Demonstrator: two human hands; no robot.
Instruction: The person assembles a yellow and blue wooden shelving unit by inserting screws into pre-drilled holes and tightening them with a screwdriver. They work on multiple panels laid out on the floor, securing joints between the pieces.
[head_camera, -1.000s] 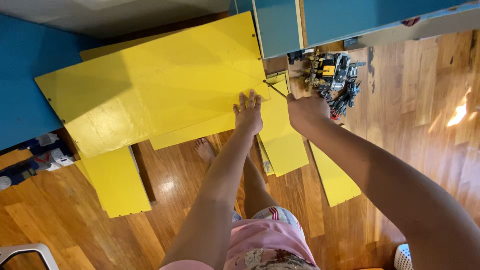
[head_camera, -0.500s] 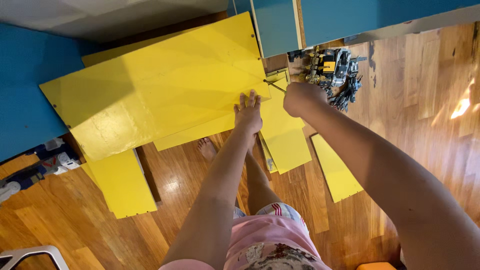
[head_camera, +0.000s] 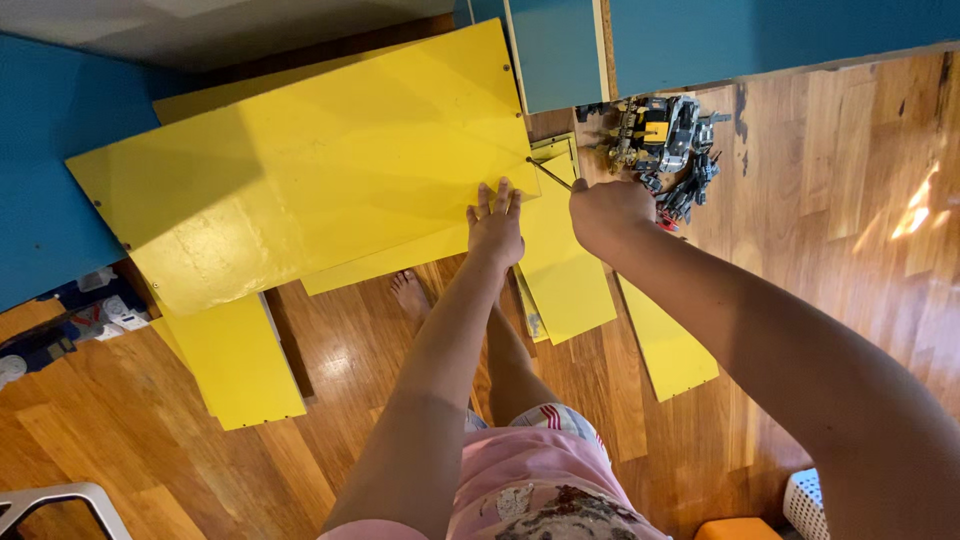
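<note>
- Since prev. frame: right hand (head_camera: 608, 212) sits slightly lower, fist closed on thin metal tool (head_camera: 550, 174), tip at yellow panel (head_camera: 320, 190) edge.
- Left hand (head_camera: 495, 228): flat on panel, fingers spread, holding nothing.

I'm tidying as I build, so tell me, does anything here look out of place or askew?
Yes. A grey and yellow toy-brick model sits on the wood floor right beside the right hand. Several small yellow panels lie scattered at different angles around the bare foot.
</note>
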